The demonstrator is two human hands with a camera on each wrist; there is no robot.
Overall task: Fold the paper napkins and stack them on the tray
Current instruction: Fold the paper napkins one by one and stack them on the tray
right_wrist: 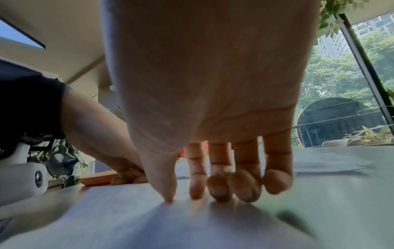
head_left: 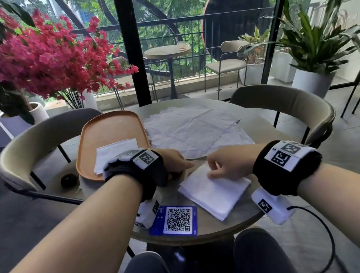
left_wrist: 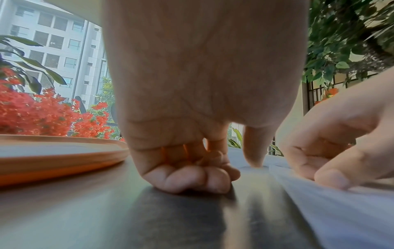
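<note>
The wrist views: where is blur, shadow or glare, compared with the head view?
Head view: even daylight, the folded napkin sharp, the right window frame leaning from lens distortion. Left wrist view: the left hand throws a dark shadow on the glossy table; the napkin's near edge is smeared. Right wrist view: the right hand is dim against bright daylight, the napkin below it blurred.

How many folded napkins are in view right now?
2. One folded napkin lies on the orange tray; a second napkin sits on the table under the right hand. Either may hide more beneath.
</note>
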